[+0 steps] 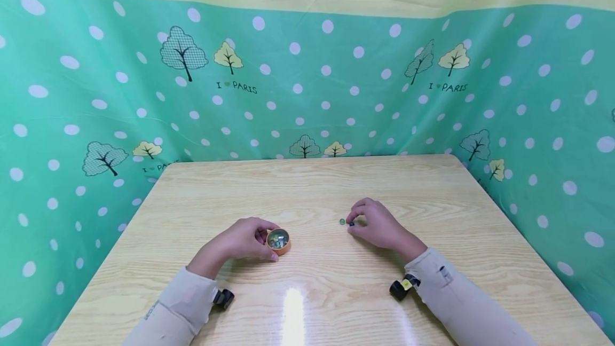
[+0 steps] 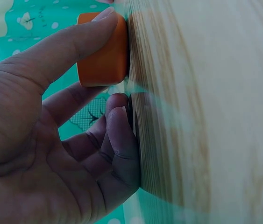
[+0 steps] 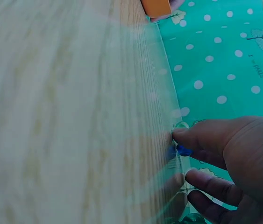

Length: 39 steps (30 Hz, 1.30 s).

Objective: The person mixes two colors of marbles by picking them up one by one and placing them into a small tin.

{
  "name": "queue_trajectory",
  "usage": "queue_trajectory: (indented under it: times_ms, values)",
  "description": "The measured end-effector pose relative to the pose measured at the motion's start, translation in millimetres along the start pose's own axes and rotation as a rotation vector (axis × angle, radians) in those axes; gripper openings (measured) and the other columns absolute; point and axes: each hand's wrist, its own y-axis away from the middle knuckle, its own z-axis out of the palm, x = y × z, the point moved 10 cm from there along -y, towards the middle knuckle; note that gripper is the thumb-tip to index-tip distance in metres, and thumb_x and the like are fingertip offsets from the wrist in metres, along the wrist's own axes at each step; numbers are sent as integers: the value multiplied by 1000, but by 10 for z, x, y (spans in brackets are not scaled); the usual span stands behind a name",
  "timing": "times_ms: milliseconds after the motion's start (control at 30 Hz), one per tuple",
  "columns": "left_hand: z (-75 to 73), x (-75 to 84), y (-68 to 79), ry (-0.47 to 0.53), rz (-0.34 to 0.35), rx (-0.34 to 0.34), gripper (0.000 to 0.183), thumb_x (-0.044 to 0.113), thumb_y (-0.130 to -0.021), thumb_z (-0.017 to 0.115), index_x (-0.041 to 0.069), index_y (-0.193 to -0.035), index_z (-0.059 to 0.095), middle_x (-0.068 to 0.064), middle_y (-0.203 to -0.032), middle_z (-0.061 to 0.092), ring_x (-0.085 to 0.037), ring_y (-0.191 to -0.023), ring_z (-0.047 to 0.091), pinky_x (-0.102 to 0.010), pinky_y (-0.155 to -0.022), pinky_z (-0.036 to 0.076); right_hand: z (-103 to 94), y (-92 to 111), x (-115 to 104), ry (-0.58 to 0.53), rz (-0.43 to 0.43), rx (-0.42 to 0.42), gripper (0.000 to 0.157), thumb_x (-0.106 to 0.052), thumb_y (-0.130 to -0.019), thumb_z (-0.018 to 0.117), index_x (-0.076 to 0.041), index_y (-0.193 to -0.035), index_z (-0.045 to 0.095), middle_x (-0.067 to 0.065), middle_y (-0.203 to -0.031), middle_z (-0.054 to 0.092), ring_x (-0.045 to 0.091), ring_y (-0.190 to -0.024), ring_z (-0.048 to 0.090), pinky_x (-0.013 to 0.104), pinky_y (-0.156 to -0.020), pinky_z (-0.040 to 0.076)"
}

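My left hand grips a small orange cup from its left side, thumb at the near side and fingers behind. Glassy marbles lie inside the cup. In the left wrist view, the thumb presses along the wall of the orange cup, which stands on the table. To the right, my right hand pinches a dark blue marble between thumb and fingertip at the tabletop. Just left of it sits a green marble. The right wrist view shows the blue marble partly behind the thumb.
Both hands work over a light wood-grain table with glare near its front. A green dotted curtain hangs behind and along the sides. A dark green glassy object shows at the bottom of the right wrist view, partly cut off.
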Motion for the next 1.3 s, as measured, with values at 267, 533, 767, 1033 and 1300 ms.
queue_trajectory:
  times_ms: [267, 533, 767, 1033, 1300]
  values:
    - [-3, 28, 5, -5, 7, -3, 62, 29, -70, 98, 17, -126, 73, -1, -85, 65, -17, -75, 56, -28, -64, 48, -12, 7, 0, -8, 14, -7, 9, -19, -88, 83, -22, -96, 80, 7, -130, 62, 30, -124, 58, 51, -109, 44]
    - [-2, 12, 2, 7, 1, -6, 62, 29, -71, 97, 16, -126, 73, -1, -86, 65, -17, -76, 56, -29, -65, 48, -15, 4, -4, -31, 37, -16, 7, -20, -89, 82, -21, -96, 81, 4, -125, 63, 28, -122, 59, 49, -106, 47]
    - [7, 0, 10, 6, -7, -10, 68, 28, -71, 97, 12, -132, 70, 0, -86, 65, -17, -77, 58, -29, -66, 50, -49, -2, -9, -30, 38, 12, 5, -25, -89, 83, -22, -93, 81, 4, -126, 65, 28, -123, 60, 50, -107, 47]
    - [11, -13, -9, 12, -25, -10, 62, 29, -71, 97, 18, -128, 72, 1, -87, 67, -16, -77, 57, -30, -67, 50, -91, -19, -81, -18, 7, 43, 10, -30, -90, 83, -21, -95, 81, 4, -128, 65, 30, -123, 60, 51, -107, 47]
    - [-1, -11, -1, 9, -20, 1, 62, 28, -70, 97, 18, -126, 73, 1, -88, 66, -17, -78, 57, -31, -67, 49, -133, -45, -199, -27, -16, 60, 9, -28, -89, 84, -23, -95, 81, 3, -127, 65, 29, -124, 59, 52, -108, 45]
